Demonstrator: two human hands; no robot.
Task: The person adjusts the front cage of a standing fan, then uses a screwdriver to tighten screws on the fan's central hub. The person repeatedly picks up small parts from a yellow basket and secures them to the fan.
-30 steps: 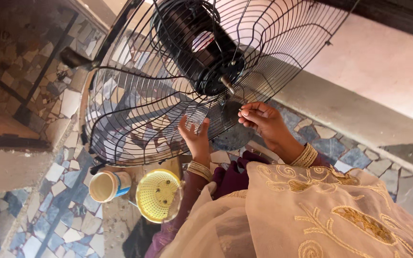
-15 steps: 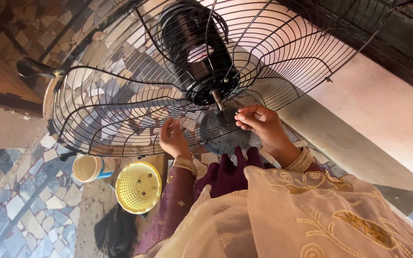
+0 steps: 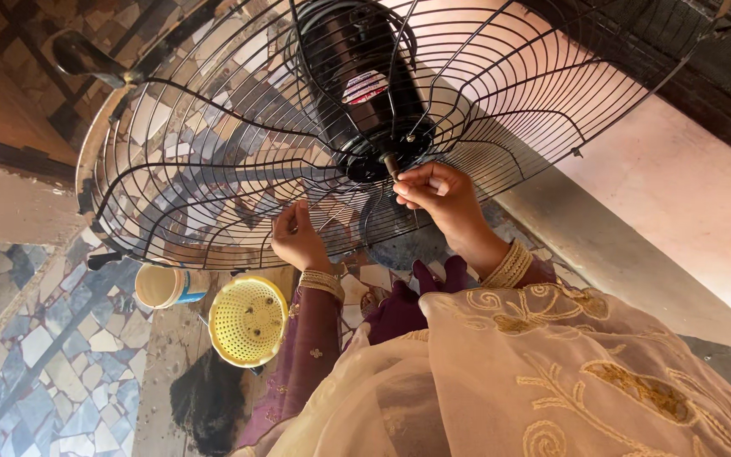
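The black wire fan guard [image 3: 239, 161] filled the upper half of the frame, tipped at an angle, with the dark motor housing [image 3: 365, 85] at upper centre and its short shaft [image 3: 389, 161] poking toward the camera. The right hand [image 3: 442, 199], just below and right of the motor, had its fingertips pinched narrowly at the shaft tip; whether they held a small nut or only the shaft itself could not be told. The left hand [image 3: 298, 237], lower centre, was curled around the guard's wires, steadying it.

With the guard held by only one hand and leaning, it seemed liable to swing or slip, dragging the wires against the fingers. Any small fastener at the shaft might drop to the patterned mosaic floor [image 3: 52, 364] and be hard to find there.

At lower left sat a yellow perforated basket [image 3: 247, 320] and, just beside it, a cream cup [image 3: 161, 285]. The embroidered cream cloth [image 3: 552, 372] hid the lower right, and the guard's upper edge ran out of frame.
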